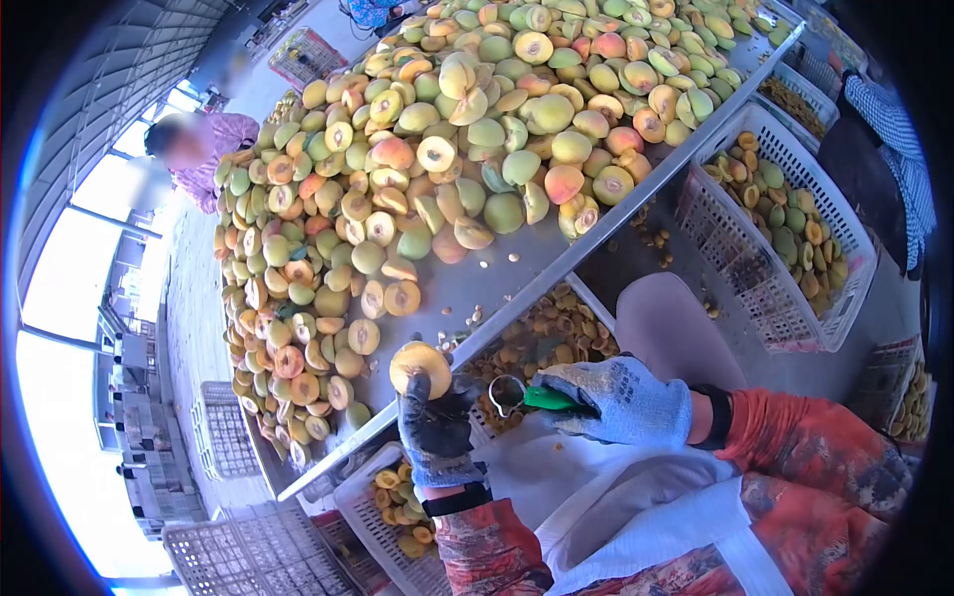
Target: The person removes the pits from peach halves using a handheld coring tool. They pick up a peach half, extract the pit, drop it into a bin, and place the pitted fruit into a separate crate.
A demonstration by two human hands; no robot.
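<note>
My left hand (437, 432), in a grey-blue glove with dark, stained fingers, holds a halved peach (419, 370) near the metal table's edge. To its right, my gloved right hand (621, 400) is wrapped round the green handle of a ring-shaped pitting tool (507, 394). The tool's metal ring points at my left hand, with a gap between ring and peach. Beyond both hands, a large heap of halved peaches (397, 169) covers much of the metal table (537, 260). Several loose pits lie on the bare metal.
A white crate (790, 189) of peach halves stands at the right. Another crate (363, 487) sits below my left hand. Fruit pieces (542, 338) lie below the table's edge. A person (204, 149) is at the far left, another (899, 149) at the right.
</note>
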